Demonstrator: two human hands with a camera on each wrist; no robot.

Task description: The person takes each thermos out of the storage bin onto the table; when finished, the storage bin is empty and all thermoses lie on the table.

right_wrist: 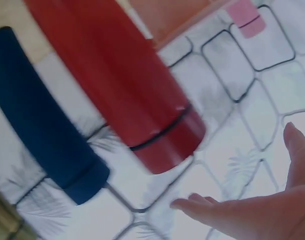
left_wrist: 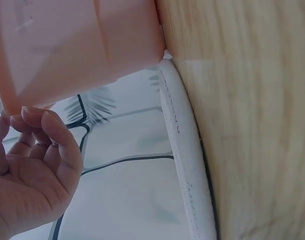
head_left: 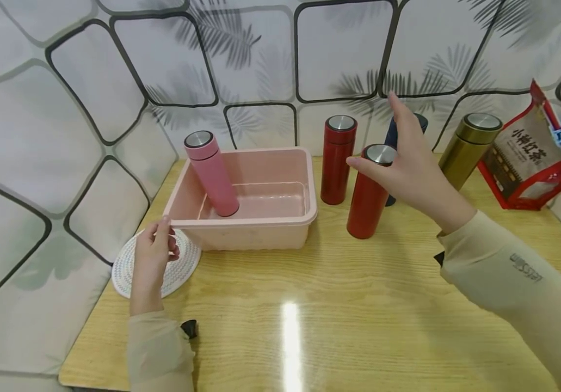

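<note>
Pink tub (head_left: 280,218) sits on the wooden surface (head_left: 339,305), a pink flask (head_left: 211,174) leaning inside it. Right of the tub stand two red flasks, the nearer one (head_left: 369,193) in front of the farther one (head_left: 337,160). The right hand (head_left: 407,163) hovers spread at the nearer flask's cap, fingers straight, gripping nothing. The left hand (head_left: 155,247) pinches the tub's near left rim, above a white woven mat (head_left: 182,267).
</note>
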